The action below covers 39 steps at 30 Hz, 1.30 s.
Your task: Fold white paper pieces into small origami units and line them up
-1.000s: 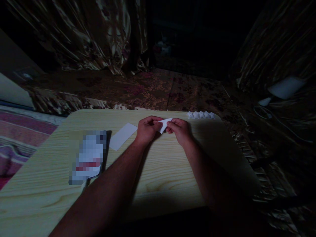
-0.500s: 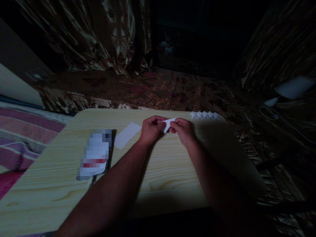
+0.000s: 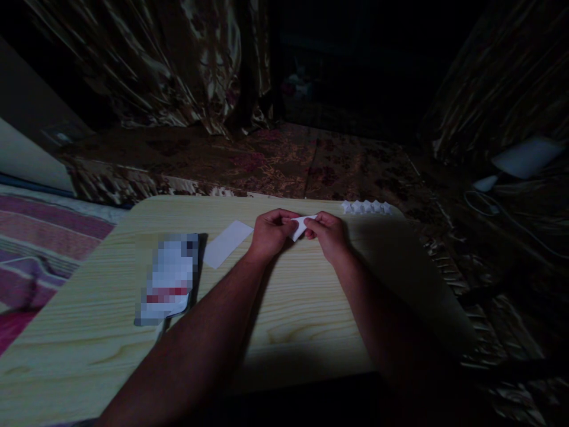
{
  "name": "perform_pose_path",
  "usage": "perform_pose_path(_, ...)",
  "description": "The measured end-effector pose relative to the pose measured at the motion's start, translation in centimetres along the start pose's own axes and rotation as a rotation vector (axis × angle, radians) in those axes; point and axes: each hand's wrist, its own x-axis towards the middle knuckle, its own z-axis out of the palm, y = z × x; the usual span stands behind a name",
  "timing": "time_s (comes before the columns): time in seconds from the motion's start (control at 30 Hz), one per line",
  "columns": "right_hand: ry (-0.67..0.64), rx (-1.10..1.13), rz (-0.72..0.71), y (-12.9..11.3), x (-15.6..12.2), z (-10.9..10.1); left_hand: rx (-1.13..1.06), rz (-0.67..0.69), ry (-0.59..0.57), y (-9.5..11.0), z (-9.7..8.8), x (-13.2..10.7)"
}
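A small folded piece of white paper is held between my two hands above the far half of the wooden table. My left hand pinches its left side between thumb and fingers. On the other side, my right hand grips the right edge with its thumb on top. Just left of my left hand lies a flat white paper rectangle. Several small white folded paper stars stand in a row near the table's far right edge. The undersides of the fingers are hidden.
A phone-like object, blurred by pixels, lies on the table at the left with a cable. Striped bedding borders the table on the left. A white lamp stands at the right. Patterned cloth and curtains hang behind.
Both hands keep their grip on the folded paper with hardly any movement. The whole view has shifted slightly.
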Motion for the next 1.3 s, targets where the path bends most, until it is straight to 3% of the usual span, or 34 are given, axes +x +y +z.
perform_pose_path(0.7, -0.01, 0.157, 0.018, 0.8, 1.0, -0.7, 0.012, -0.023, -0.022, -0.3, -0.2, 0.2)
perform_pose_path(0.87, 0.075, 0.226, 0.025, 0.6, 1.3, -0.9, -0.013, -0.05, 0.04, -0.2, -0.3, 0.4)
perform_pose_path(0.97, 0.076, 0.161, 0.031, 0.4, 1.2, -0.8, -0.015, -0.034, 0.045, -0.3, -0.3, 0.4)
perform_pose_path(1.13, -0.084, -0.007, 0.003, 0.2, 0.4, -0.3, -0.047, -0.015, 0.035, -0.2, -0.3, 0.4)
perform_pose_path(1.3, -0.064, -0.046, -0.005, 0.3, 0.3, -0.1, -0.031, -0.021, 0.042, -0.3, -0.2, 0.4)
